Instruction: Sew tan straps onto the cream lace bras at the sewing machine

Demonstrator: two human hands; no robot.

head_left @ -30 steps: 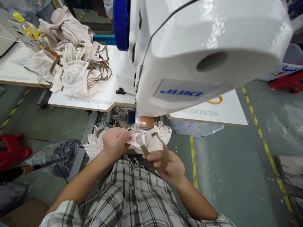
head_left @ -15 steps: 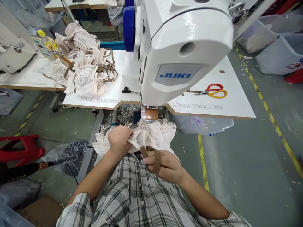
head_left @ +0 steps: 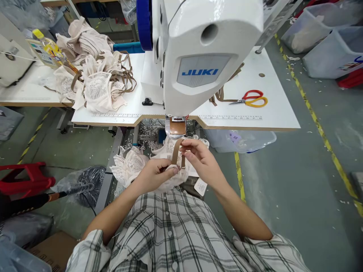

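A cream lace bra [head_left: 131, 165] hangs below the sewing machine's arm [head_left: 177, 128], in front of my lap. My left hand [head_left: 154, 173] pinches its edge where a brown strap [head_left: 176, 152] meets the fabric. The strap rises in a loop from there, and the fingertips of my right hand [head_left: 202, 160] are closed on its top. A white tag [head_left: 200, 186] dangles under my right wrist. Part of the bra is hidden behind both hands.
The white sewing machine [head_left: 210, 56] stands over the table [head_left: 244, 120]. Scissors [head_left: 251, 99] and brown straps lie on its right side. Several cream bras [head_left: 98, 90] are heaped at left beside a yellow-capped bottle [head_left: 51, 47]. Plastic bins [head_left: 334, 56] stand on the floor at right.
My right hand has moved up and forward, drawing the brown strap into a raised loop. My left hand has shifted right, to the strap's lower end. The white tag has come into view.
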